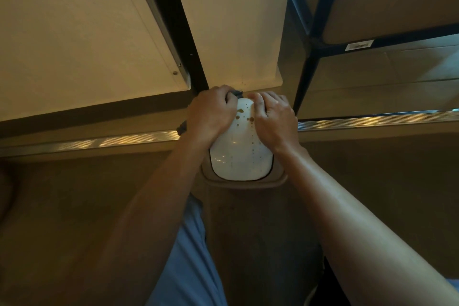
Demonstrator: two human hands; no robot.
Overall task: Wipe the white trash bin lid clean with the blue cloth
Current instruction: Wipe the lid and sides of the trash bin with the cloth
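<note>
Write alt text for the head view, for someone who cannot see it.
Seen from above, two bare hands work at the far end of a white bin lid spotted with brown drips. The left hand grips a dark blue cloth; the right hand rests on the lid's right side.

Both forearms reach forward, converging over the white lid [239,154]. The left hand [212,113] curls its fingers around a dark cloth [236,93]; the right hand [273,117] presses flat on the lid's far edge.
</note>
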